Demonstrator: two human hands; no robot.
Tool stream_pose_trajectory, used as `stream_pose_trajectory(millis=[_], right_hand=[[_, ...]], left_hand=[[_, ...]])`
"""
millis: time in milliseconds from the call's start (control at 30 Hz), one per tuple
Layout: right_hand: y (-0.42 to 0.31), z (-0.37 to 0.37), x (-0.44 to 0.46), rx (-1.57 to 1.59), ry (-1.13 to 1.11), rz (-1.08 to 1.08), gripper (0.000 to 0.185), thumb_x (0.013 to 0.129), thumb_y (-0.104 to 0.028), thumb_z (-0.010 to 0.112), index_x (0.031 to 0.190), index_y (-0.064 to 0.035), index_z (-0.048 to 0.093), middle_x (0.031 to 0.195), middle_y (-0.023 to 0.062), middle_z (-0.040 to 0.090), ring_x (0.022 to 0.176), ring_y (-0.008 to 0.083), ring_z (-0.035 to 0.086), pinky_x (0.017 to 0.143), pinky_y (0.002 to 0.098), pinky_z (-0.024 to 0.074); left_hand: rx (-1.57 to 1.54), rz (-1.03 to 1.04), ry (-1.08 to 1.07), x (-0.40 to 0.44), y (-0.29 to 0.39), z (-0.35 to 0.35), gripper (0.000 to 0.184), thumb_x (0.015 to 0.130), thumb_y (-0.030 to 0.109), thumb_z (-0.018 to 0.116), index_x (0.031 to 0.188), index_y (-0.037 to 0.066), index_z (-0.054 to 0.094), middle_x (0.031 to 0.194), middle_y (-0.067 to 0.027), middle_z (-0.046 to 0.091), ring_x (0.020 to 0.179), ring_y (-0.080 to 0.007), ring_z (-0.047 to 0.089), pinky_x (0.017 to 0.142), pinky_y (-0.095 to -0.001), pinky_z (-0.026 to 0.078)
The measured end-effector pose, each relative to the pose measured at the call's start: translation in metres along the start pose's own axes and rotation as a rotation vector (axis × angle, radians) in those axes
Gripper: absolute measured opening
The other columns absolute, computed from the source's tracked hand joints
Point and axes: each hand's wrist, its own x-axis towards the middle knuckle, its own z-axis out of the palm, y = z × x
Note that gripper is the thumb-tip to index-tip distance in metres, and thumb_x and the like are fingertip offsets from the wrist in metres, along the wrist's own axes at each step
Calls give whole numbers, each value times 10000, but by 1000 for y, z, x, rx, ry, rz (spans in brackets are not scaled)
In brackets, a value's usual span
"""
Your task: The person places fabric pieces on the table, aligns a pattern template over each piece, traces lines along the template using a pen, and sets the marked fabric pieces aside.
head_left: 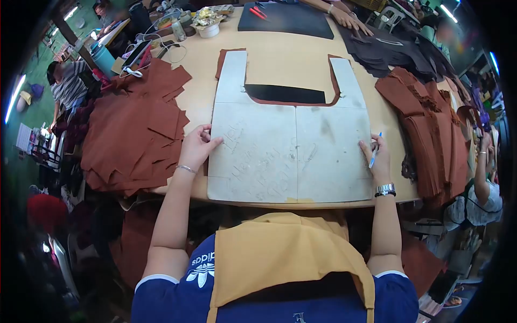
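Note:
A large pale cardboard pattern [258, 145] with two straps and a square-cut neck lies flat in front of me, with handwriting and a vertical line on it. Rust-brown fabric [336, 81] shows from beneath it along the neck and straps. At the left edge, my left hand [199, 145] pinches the pattern, thumb on top. My right hand [378, 157] is closed around a blue-and-white pen [374, 156], with its thumb against the pattern's right edge.
Rust-brown fabric pieces are piled at left [134, 129] and right [431, 134]. Dark fabric [398, 48] lies at back right, near another person's hands [350, 21]. Red-handled scissors [258, 13] rest on a black mat [285, 24]. A white tub [209, 30] stands at the back of the table [199, 86].

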Motion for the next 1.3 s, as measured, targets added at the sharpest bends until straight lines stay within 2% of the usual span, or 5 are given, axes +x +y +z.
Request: stream_pose_trajectory(millis=[467,667,900,1100,1300], right_hand=[[-16,7,6,-114,12,46,504,796,-319,835,1190,-59,658,731,-10,519,673,115,507,629,280,429],[-3,8,15,-275,-6,-39,518,788,-434,804,1152,-91,672,838,84,674,767,233,651,727,354,511],[18,-3,22,41,-117,10,358,826,-182,788,1129,-33,665,786,16,652,743,105,599,721,277,494],[8,-8,16,229,-117,202,323,825,-170,787,1078,-8,669,791,3,663,736,89,596,699,266,494],[27,-5,20,214,-126,76,344,837,-171,788,1120,-30,650,878,-6,668,775,83,598,666,242,480]], left_hand=[[174,-14,14,15,9,-1,557,752,221,843,1232,14,649,755,-4,625,687,-98,590,658,-259,500],[266,-13,5,16,19,-2,550,737,237,853,1204,18,662,731,-7,628,671,-114,599,664,-271,508],[275,5,-33,29,-1,-9,564,726,259,867,1202,25,673,735,-14,628,683,-106,598,671,-275,513],[127,55,-29,36,-26,-8,573,737,228,864,1229,11,666,753,14,599,674,-87,563,649,-243,496],[184,66,6,19,4,-6,594,703,279,888,1181,-10,688,743,13,599,682,-76,548,652,-248,498]])
